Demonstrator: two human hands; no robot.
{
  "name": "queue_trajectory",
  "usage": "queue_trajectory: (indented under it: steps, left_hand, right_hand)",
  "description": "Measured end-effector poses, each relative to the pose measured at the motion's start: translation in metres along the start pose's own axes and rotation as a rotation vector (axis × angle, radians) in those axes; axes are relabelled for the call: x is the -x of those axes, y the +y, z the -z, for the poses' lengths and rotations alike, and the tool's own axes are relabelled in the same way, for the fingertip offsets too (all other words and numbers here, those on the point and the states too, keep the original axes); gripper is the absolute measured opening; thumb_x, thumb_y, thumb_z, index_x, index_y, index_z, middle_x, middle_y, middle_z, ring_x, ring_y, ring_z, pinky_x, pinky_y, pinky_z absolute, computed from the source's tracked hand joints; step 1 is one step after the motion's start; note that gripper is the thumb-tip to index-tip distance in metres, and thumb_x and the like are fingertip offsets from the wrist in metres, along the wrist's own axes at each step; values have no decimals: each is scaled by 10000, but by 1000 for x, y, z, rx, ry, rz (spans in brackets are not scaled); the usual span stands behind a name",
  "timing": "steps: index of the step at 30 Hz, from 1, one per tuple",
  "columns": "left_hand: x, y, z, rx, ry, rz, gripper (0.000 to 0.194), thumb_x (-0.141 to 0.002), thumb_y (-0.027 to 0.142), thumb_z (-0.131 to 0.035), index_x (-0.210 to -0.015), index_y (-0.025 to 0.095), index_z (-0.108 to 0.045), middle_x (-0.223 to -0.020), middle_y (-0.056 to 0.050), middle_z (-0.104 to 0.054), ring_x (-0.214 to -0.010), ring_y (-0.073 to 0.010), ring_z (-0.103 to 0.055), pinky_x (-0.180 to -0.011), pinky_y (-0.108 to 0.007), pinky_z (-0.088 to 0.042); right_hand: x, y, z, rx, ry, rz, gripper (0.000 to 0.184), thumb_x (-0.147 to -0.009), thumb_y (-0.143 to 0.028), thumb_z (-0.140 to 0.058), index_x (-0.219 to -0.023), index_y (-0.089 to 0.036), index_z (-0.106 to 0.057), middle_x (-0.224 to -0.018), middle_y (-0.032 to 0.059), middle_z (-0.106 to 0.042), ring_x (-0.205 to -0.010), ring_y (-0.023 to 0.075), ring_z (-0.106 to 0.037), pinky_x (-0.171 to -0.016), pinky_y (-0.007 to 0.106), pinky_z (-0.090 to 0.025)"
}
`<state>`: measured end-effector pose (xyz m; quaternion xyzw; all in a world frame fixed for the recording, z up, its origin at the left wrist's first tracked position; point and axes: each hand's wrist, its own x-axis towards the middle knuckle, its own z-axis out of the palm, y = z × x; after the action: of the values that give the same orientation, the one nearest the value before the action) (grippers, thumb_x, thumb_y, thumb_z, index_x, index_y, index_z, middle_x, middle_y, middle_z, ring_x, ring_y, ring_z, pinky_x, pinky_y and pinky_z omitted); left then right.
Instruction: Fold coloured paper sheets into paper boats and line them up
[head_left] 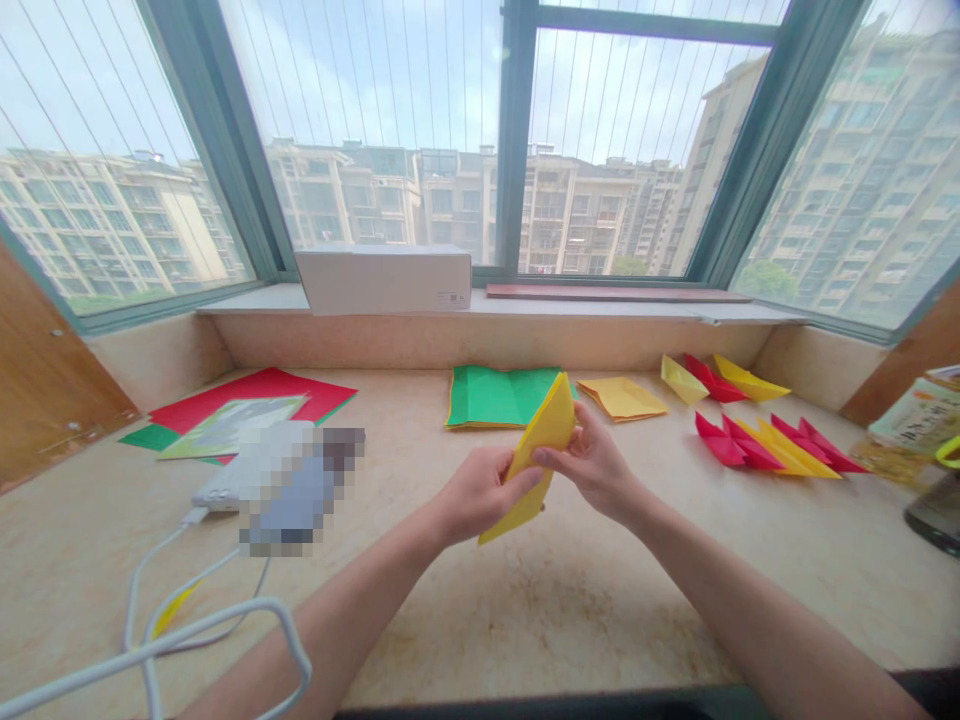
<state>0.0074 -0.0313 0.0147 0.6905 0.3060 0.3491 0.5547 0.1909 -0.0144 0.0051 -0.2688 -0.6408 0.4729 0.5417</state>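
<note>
A folded yellow paper (551, 412) is held up at a slant above the counter, between both hands. My left hand (484, 490) grips its lower left side, thumb on the near face. My right hand (589, 455) pinches its right edge, thumb across the face and fingers behind it, partly hidden. Just beyond lies a creased green paper (491, 395) with a yellow edge showing under it. To the right of that rests a folded orange-yellow paper (626, 398). Folded paper boats in red and yellow (780, 447) sit in two groups farther right.
At left are red paper sheets (247, 388), a white power strip (225, 485), a blurred-out object (296, 500) and white cables (142, 600). A white box (382, 282) stands on the window ledge. A bottle (919, 420) and a dark container (937, 515) stand at right.
</note>
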Motion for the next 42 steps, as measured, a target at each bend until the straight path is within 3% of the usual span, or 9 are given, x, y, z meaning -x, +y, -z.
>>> queue_trajectory:
  steps: [3, 6, 10, 16, 22, 26, 31, 37, 42]
  left_hand:
    - [-3, -4, -2, 74, 3, 61, 407, -860, 498, -622, -980, 112, -664, -824, -81, -694, -745, -214, -705, -638, -296, -537]
    - [-6, -6, -1, 193, -33, 82, 401, -852, 482, -641, -1002, 111, -670, -890, -101, -696, -751, -202, -701, -672, -312, -556]
    - [-7, -5, -1, 256, -64, 93, 409, -844, 468, -660, -1061, 122, -671, -939, -119, -691, -792, -208, -692, -680, -319, -573]
    - [-2, 1, -2, 229, -149, 171, 437, -862, 506, -623, -1098, 139, -629, -862, -103, -707, -658, -176, -704, -615, -272, -553]
    - [-3, -3, 1, 210, -244, 123, 404, -878, 517, -594, -1003, 134, -616, -828, -99, -708, -585, -148, -686, -515, -217, -515]
    - [-4, -4, 3, 201, -255, 163, 409, -862, 508, -620, -1006, 125, -603, -778, -80, -703, -522, -130, -651, -458, -202, -473]
    - [-4, -1, -1, 160, -190, 162, 388, -836, 466, -662, -989, 111, -625, -754, -65, -691, -473, -98, -598, -428, -189, -420]
    - [-6, -2, -1, 180, -94, 159, 362, -777, 429, -733, -924, 111, -640, -759, -56, -689, -490, -93, -594, -452, -195, -404]
    - [-4, -2, 3, 278, -171, 260, 420, -821, 515, -663, -953, 123, -591, -768, -91, -708, -521, -128, -642, -472, -205, -436]
  right_hand:
    - [0, -1, -1, 34, 44, -2, 451, -730, -465, -782, -1008, -260, -493, -798, -6, -664, -648, 183, -650, -536, 297, -550]
    - [1, -3, 1, 98, 46, -37, 352, -804, -536, -682, -883, -213, -564, -735, 10, -639, -570, 156, -590, -478, 274, -494]
    - [3, -5, 4, 211, 85, -39, 472, -877, -581, -558, -644, -171, -575, -547, -3, -545, -487, 118, -496, -439, 242, -402]
    - [5, -8, -2, 185, 229, 11, 467, -866, -567, -589, -606, -180, -564, -501, -10, -527, -438, 117, -476, -398, 238, -371]
    - [2, -7, 5, 180, 39, -57, 685, -904, -709, -343, -484, -189, -493, -415, 3, -476, -363, 108, -427, -362, 237, -308]
    - [6, -10, 5, 332, 40, -84, 690, -917, -683, -363, -425, -201, -395, -346, -34, -367, -321, 69, -310, -350, 220, -201]
    - [6, -8, 6, 346, 70, -102, 708, -918, -707, -306, -450, -189, -428, -354, -20, -417, -327, 72, -364, -360, 210, -239]
    - [7, -5, 9, 407, -178, -120, 624, -905, -669, -411, -530, -176, -474, -439, -42, -406, -406, 71, -332, -411, 215, -234]
    - [10, -8, 4, 406, -144, -97, 598, -944, -597, -402, -518, -182, -466, -437, -38, -415, -398, 74, -343, -415, 222, -248]
